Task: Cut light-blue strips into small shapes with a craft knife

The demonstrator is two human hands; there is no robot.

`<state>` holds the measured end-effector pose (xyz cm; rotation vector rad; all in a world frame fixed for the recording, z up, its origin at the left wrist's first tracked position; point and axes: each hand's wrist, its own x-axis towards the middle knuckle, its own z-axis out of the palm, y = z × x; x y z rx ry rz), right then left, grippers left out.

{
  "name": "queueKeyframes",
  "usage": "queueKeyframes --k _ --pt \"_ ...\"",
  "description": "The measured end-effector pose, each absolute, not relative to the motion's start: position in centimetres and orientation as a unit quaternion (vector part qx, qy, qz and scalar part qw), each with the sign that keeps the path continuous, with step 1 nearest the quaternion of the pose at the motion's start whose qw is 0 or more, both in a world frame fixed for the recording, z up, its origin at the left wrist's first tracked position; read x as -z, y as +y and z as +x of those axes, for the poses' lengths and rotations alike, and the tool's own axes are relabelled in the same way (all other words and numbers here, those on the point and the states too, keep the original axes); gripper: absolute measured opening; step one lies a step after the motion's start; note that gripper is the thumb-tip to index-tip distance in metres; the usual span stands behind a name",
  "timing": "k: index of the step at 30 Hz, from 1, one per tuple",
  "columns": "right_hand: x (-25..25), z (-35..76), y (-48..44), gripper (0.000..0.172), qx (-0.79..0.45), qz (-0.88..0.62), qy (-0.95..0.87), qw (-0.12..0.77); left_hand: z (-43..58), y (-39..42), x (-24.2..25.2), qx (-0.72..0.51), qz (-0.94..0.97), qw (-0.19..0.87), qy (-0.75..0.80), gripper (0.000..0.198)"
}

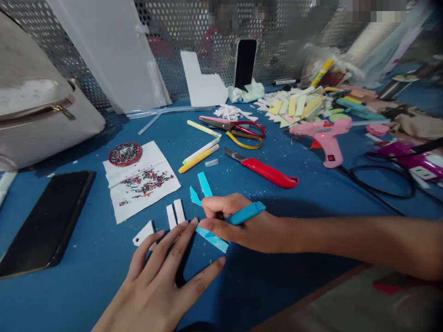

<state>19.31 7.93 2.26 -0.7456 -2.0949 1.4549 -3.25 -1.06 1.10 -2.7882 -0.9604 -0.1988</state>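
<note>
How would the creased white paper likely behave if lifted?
The paper would probably bend, looking thin and creased. The colored bits scattered on it would likely slide off, and the round red dish overlapping its far edge might tip.

Blue marker [246, 213] — in right hand [248, 234]

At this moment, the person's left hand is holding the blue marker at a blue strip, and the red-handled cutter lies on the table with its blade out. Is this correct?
Not quite: the head view shows the blue marker in the right hand, at a blue strip. The red-handled cutter does lie on the table with its blade out.
</note>
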Motion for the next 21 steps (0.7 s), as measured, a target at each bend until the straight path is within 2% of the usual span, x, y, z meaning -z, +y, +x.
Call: queueKeyframes --k 4,10,17,21 --pt "-2.2 19.4 7.9 0.033 -0.51 -0.274 -0.781 0.236 -3.1 -0.5 -1.6 0.069 -0.944 0.126 -0.298 0.079" --pt "-2.0 19.4 7.9 0.03 -0.523 -0.269 -0.772 0.242 -2.2 -0.5 -2.7 0.043 -0.938 0.164 -0.301 0.089" --pt "-2.0 19.2 7.7 0.029 -0.513 -0.27 -0.775 0.252 -1.6 -1.0 -2.9 0.022 -0.934 0.156 -0.32 0.092" --pt "-2.1 19.3 7.6 0.033 -0.497 -0.28 -0.78 0.256 -1.4 -1.1 -3.2 0.006 -0.937 0.15 -0.316 0.092"
